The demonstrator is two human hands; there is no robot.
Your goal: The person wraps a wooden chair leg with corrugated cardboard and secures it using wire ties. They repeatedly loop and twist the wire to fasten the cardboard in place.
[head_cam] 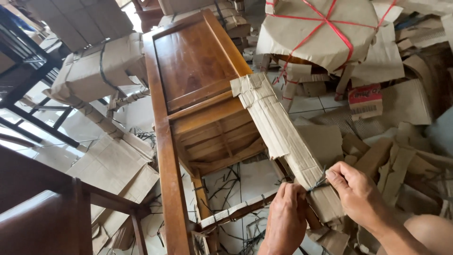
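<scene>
We are gripping the cardboard-wrapped chair leg [283, 137] near its lower end; left hand [287, 218] is curling closed around the wrap, right hand [359, 192] is pinching a dark strap [320, 182] tight between fingertips. The leg is running diagonally from the wooden chair [193, 94], which is lying on its back on the tiled floor [250, 177]. Open floor is showing only under the seat frame, littered with cut straps. Cardboard scraps [401, 151] are crowding the right side, a wrapped bundle with red straps [321, 28] is sitting at the far edge, another wrapped chair [99, 66] is blocking the left, dark wood furniture [42, 212] is closing the near left corner
</scene>
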